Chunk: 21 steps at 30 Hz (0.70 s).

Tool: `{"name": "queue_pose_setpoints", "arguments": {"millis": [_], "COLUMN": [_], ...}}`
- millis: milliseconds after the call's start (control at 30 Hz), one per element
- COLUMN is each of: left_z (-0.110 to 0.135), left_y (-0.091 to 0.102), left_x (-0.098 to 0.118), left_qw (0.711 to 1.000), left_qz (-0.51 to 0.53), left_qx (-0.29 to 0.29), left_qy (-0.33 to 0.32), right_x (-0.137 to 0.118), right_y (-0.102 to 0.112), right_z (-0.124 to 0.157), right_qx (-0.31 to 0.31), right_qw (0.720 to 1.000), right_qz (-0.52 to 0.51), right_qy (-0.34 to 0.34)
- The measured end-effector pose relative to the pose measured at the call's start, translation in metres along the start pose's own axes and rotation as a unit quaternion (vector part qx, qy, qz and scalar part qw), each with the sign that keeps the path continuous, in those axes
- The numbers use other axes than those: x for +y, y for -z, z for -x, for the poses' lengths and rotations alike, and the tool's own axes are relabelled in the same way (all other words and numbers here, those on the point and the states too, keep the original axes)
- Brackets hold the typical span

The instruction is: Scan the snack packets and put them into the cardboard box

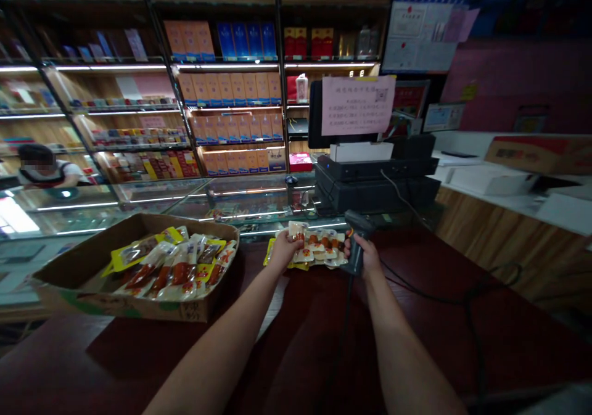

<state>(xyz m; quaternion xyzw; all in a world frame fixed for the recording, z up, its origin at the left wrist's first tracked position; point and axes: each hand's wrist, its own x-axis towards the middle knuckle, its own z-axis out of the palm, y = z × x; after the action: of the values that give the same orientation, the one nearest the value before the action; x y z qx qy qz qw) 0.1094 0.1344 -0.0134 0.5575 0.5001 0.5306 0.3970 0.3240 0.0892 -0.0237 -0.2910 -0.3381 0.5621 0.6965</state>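
Observation:
My right hand (363, 254) is wrapped round the handle of a dark barcode scanner (355, 248), its head tilted up and left. In my left hand (285, 250) is a clear-and-white snack packet (298, 232), pinched between thumb and fingers. Under and beside it lie several similar snack packets (326, 248) with brown pieces inside, on the dark red counter (296, 341). Left of my arms stands an open cardboard box (139, 307) holding more packets (178, 270), some with yellow wrapping.
A checkout terminal (377, 177) with a pink paper sign (356, 105) stands behind the counter. Black cable (467, 304) trails over the right side. Glass display cases (185, 196) and lit shelves of boxes (231, 88) line the back. A person (46, 168) leans at the far left.

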Motion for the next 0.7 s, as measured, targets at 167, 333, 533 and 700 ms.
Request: {"name": "queue_pose_setpoints", "arguments": {"millis": [167,333,533,700], "left_z": [-0.016,-0.013,-0.011,-0.008], "left_y": [-0.030,-0.054,-0.075,-0.061], "left_x": [0.013,0.013,0.005,0.009], "left_qw": [0.956,0.912,0.899,0.906], "left_qz": [-0.292,-0.407,-0.435,-0.414], "left_qx": [-0.007,-0.036,0.006,0.029], "left_qy": [-0.005,-0.017,-0.041,-0.086], "right_x": [0.000,0.000,0.003,0.006], "right_y": [-0.001,-0.006,-0.011,-0.017], "right_z": [0.000,0.001,0.003,0.006], "right_qx": [0.012,0.007,0.002,-0.018], "right_qw": [1.000,1.000,1.000,1.000], "right_qz": [-0.009,-0.024,-0.004,0.011], "right_qy": [0.009,0.010,0.010,-0.009]}}
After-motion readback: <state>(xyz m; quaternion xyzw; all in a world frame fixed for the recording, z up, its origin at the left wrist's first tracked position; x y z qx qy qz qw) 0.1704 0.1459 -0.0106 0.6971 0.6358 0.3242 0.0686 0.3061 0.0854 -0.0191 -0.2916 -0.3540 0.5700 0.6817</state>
